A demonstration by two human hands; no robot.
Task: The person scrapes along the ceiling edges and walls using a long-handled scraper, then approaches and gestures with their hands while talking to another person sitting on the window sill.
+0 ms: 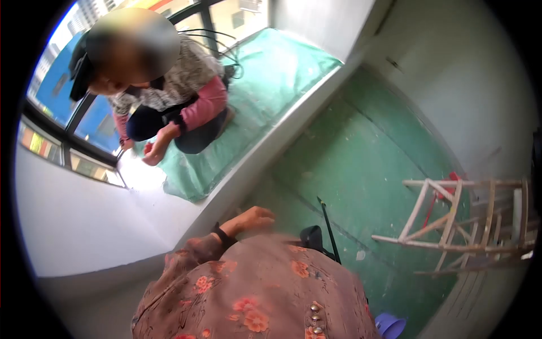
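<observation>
My left hand [253, 219] hangs in front of my patterned brown top, near the base of the low ledge wall. Its fingers are loosely bent and partly blurred, and I see nothing in them. A dark band [224, 236] circles that wrist. My right hand is out of sight. Just past my body a thin dark rod [329, 230] slants over the green floor; its lower end is hidden behind my top. Beside it is a black object [312, 237], possibly a shoe, mostly covered.
Another person [169, 85] squats on the raised window ledge, covered with green sheeting [262, 85], one hand [161, 146] near the white corner. Black cables [231, 53] lie behind them. Wooden ladder-like frames [451, 220] with a red item stand at right. A purple bucket [389, 326] is below.
</observation>
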